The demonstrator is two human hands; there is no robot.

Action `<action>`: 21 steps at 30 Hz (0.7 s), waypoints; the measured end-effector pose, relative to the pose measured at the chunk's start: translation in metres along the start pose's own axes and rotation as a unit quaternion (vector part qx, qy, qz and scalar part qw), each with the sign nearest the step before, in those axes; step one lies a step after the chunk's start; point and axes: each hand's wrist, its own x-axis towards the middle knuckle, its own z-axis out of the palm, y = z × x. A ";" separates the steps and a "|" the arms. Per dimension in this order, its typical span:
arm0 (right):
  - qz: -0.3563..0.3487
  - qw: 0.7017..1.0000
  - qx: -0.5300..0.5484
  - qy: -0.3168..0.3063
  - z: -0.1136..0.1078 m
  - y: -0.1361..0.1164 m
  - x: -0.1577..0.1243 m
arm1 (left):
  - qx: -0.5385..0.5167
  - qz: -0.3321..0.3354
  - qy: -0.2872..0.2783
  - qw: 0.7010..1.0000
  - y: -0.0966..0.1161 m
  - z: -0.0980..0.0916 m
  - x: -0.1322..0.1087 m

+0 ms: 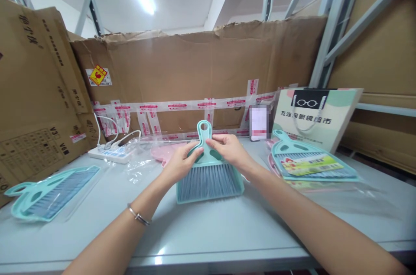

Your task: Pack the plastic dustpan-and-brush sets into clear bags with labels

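Observation:
In front of me a mint-green hand brush [211,179] with grey-blue bristles lies nested in a matching dustpan [238,195], bristles toward me and the looped handle pointing away. My left hand [180,162] grips the left side of the set near the base of the handle, thumb on top. From the right, my right hand [232,151] pinches the handle with thumb and fingers. The undersides of both hands' fingers are partly hidden behind the set.
Another green brush-and-dustpan set [55,192] lies at left in clear plastic. More wrapped sets [312,164] are stacked at right before a paper bag [315,114]. Behind stand a power strip [112,153], a pink dustpan [165,151], a phone [259,123] and a taped cardboard box [195,67].

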 end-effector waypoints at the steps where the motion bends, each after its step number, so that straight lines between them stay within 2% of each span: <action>1: -0.001 1.000 -0.002 0.005 0.001 0.000 -0.001 | 0.000 0.000 0.001 1.000 0.000 0.000 0.000; 5: -0.004 1.000 0.002 -0.002 0.003 -0.001 0.000 | -0.017 -0.011 0.007 1.000 0.001 -0.001 0.001; 7: -0.012 1.000 0.022 -0.019 -0.003 0.000 0.005 | -0.030 -0.022 0.018 0.999 0.002 -0.007 0.001; 9: -0.029 0.999 0.016 -0.010 -0.017 0.005 0.012 | -0.041 -0.038 0.054 0.997 0.002 -0.016 0.003; 11: -0.036 0.996 -0.082 0.019 -0.038 0.014 0.019 | -0.059 -0.061 0.110 0.990 -0.002 -0.027 0.004; 13: 0.004 0.966 -0.260 0.007 -0.062 0.025 0.025 | -0.084 -0.085 0.156 0.981 -0.008 -0.037 0.006; 16: 0.118 0.882 -0.445 -0.103 -0.088 0.040 0.027 | -0.108 -0.101 0.186 0.971 -0.016 -0.047 0.007; 18: 0.166 0.842 -0.486 -0.164 -0.093 0.045 0.026 | -0.111 -0.103 0.196 0.969 -0.019 -0.049 0.008; 21: 0.201 0.821 -0.498 -0.193 -0.084 0.045 0.022 | -0.115 -0.108 0.195 0.968 -0.020 -0.049 0.008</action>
